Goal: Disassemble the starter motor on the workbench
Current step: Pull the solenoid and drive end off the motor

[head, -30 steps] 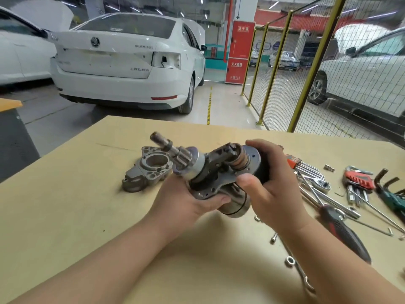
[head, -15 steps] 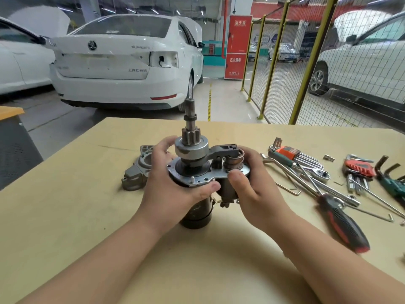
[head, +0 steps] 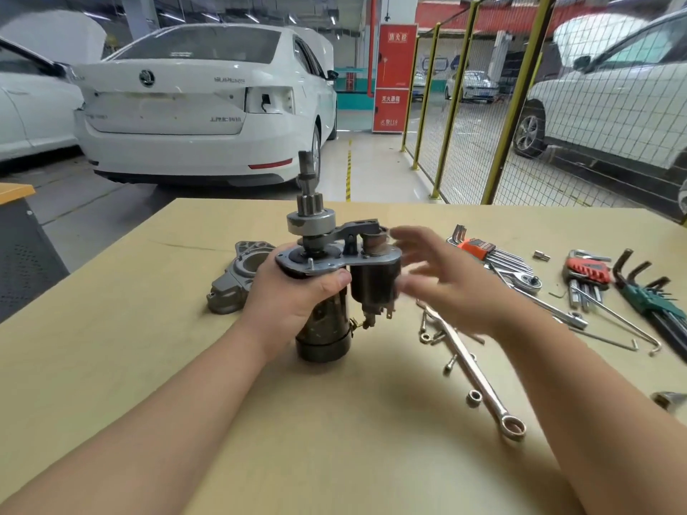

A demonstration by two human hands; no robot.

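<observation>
The starter motor (head: 327,328) stands upright on the workbench (head: 111,366), pinion shaft pointing up, its dark solenoid on the right side. My left hand (head: 293,295) grips the motor body just under the grey mounting plate. My right hand (head: 450,280) hovers a little to the right of the solenoid, fingers spread and blurred, holding nothing. The removed grey nose housing (head: 238,273) lies on the bench behind my left hand.
A ring spanner (head: 472,369) and several loose bolts lie right of the motor. Hex key sets with an orange holder (head: 477,249), a red holder (head: 589,271) and a green holder (head: 650,295), plus a ratchet (head: 528,282), cover the right side. White cars and a yellow mesh fence stand beyond.
The motor went from tilted in both hands to standing upright on the bench. My right hand has let go of the solenoid side and moved off to the right.
</observation>
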